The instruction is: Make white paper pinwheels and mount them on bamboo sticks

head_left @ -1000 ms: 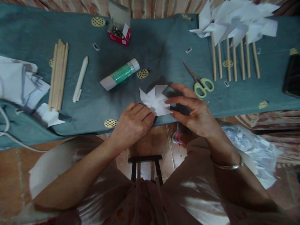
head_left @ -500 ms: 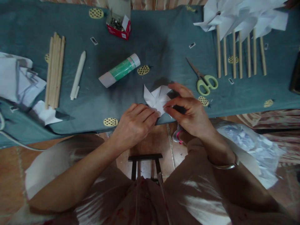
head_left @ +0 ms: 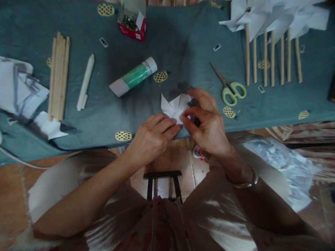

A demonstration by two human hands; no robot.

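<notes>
Paper pinwheel (head_left: 173,107): white, matte sheet; folded into pointed, raised blades; positioned at the near edge of the bench (head_left: 183,38), between both hands.
Left hand (head_left: 154,137): fingers curled close together; the near edge of the paper is gripped at the fingertips.
Right hand (head_left: 207,123): thumb and forefinger pinched on the paper at its right side; the other fingers are bent around the far blade.
Tube (head_left: 136,75): cylindrical, green and white, glossy; laid obliquely beyond the pinwheel.
Scissors (head_left: 227,83): metal blades, pale green looped handles; laid right of the hands.
Box (head_left: 129,33): red cardboard, opened; small metallic pieces are contained.
Wooden sticks (head_left: 58,76): round, slender; laid side by side at left.
Pen (head_left: 86,83): white, smooth; placed beside the sticks.
Mounted pinwheels (head_left: 277,21): white paper on wooden rods; grouped at far right.
Bench cover: teal cloth, printed with yellow dotted pineapples.
</notes>
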